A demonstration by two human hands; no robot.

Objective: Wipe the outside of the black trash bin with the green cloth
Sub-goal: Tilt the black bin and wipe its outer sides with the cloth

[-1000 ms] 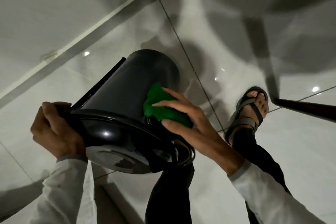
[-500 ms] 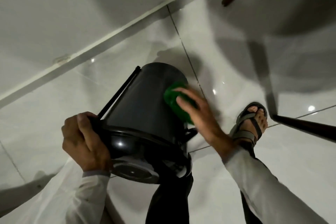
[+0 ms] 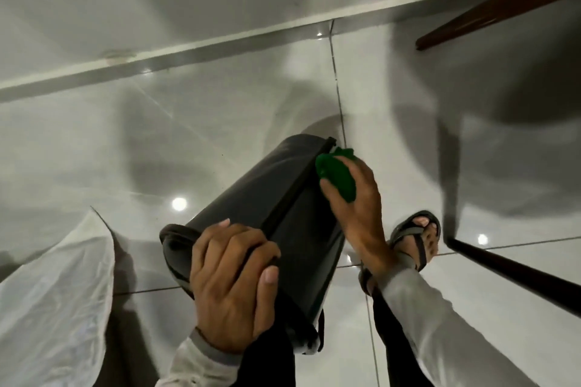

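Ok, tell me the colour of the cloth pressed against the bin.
Bright green cloth; head view.

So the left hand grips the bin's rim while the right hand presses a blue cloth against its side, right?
Not quite: the cloth is green, not blue, as the head view shows. The rest holds: the left hand grips the rim of the bin while the right hand presses the cloth against its side.
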